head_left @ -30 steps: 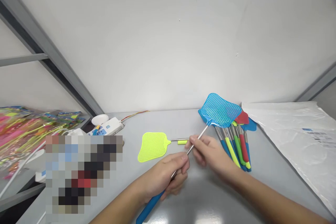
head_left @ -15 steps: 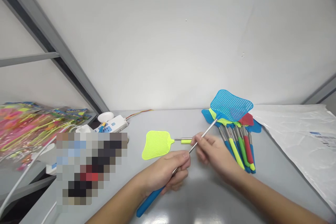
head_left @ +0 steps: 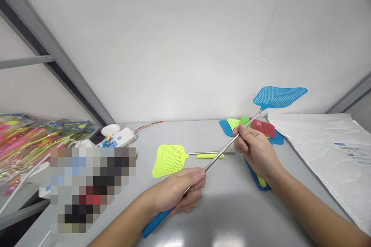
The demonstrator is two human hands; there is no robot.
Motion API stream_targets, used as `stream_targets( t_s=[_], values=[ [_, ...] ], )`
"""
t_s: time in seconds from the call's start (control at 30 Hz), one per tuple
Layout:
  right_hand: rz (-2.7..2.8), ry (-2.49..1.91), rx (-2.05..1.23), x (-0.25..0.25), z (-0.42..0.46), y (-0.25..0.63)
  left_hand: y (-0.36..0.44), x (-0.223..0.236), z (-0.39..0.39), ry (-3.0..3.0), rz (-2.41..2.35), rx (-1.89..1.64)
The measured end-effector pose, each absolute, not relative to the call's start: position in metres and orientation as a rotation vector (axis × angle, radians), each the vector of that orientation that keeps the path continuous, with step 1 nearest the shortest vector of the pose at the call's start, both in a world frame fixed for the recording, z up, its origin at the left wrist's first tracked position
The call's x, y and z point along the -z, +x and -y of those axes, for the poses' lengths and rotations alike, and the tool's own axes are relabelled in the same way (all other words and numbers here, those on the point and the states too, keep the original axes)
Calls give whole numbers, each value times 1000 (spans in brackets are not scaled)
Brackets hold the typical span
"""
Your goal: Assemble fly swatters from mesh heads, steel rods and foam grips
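Observation:
A blue fly swatter [head_left: 279, 97] is held slantwise above the table, its mesh head up at the right. My left hand [head_left: 182, 193] is closed around the lower metal rod, just above the blue handle [head_left: 156, 223]. Higher up, my right hand [head_left: 255, 146] pinches the same rod below the head. On the table behind my left hand lies a yellow-green fly swatter [head_left: 169, 160], its metal rod apart from a loose yellow-green handle [head_left: 210, 156]. Several swatters in a pile, with a red head [head_left: 263, 127] among them, are partly covered by my right hand.
A white plastic bag [head_left: 324, 150] lies along the right side of the table. To the left are a white power strip [head_left: 120, 138] with cords and a pixelated patch. Shiny packets [head_left: 34, 142] are heaped at the far left. A wall [head_left: 185, 46] rises behind the table.
My right hand has moved up and right along the rod, and the blue head is farther from my left hand. More bare rod shows between my hands. My left hand keeps its hold.

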State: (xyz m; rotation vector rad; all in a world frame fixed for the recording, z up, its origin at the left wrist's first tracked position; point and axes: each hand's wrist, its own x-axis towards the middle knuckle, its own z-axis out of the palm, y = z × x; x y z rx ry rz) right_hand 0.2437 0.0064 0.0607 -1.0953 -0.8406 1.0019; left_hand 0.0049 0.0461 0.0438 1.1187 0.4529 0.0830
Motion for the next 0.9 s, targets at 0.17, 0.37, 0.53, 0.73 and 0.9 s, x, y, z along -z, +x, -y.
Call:
stream_targets(
  t_s=[0.17,0.37,0.53,0.73,0.9],
  values=[
    [980,-1126,-1158,-45,1,211,5,-42,-45,1113,-452,-108],
    [1033,-1095,-1139,-52,7,211,6,-43,-45,1124,-414,-94],
    [917,-1054,-1029,-60,2,230,7,-46,-46,1140,-392,-78],
    [1015,-1036,-1251,-46,7,203,3,-45,-46,1148,-411,-112],
    [1129,-1082,-1230,-50,12,199,6,-47,-45,1153,-390,-97]
  ],
)
